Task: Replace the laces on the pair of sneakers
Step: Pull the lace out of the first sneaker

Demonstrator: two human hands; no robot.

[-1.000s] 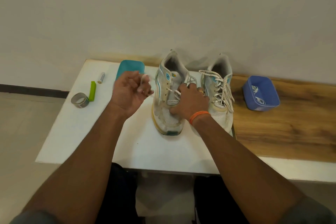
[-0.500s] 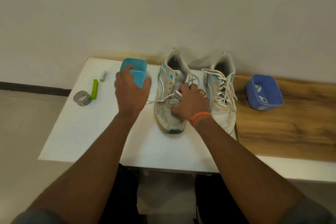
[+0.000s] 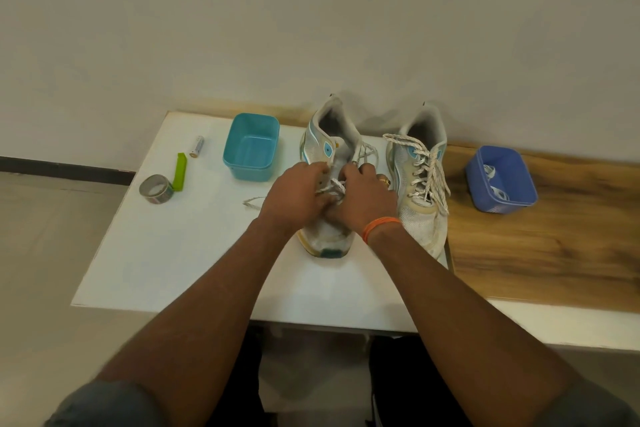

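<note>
Two white sneakers with teal marks stand side by side on the white board (image 3: 166, 253), toes toward me. The left sneaker (image 3: 329, 149) is partly laced; its white lace (image 3: 334, 185) crosses between my hands, and one loose end trails onto the board at the left. My left hand (image 3: 294, 196) and my right hand (image 3: 367, 199) meet over this shoe's eyelets, fingers curled and pinching the lace. An orange band circles my right wrist. The right sneaker (image 3: 420, 184) is fully laced with loose ends.
An empty teal tub (image 3: 251, 146) sits left of the shoes. Farther left lie a battery (image 3: 196, 146), a green clip (image 3: 180, 171) and a roll of tape (image 3: 156, 188). A blue tub (image 3: 500, 178) holding laces rests on the wooden bench (image 3: 554, 246) at the right.
My left hand has come back from the left, where it drew the lace out sideways, and has joined my right hand over the left sneaker. The lace now lies slack.
</note>
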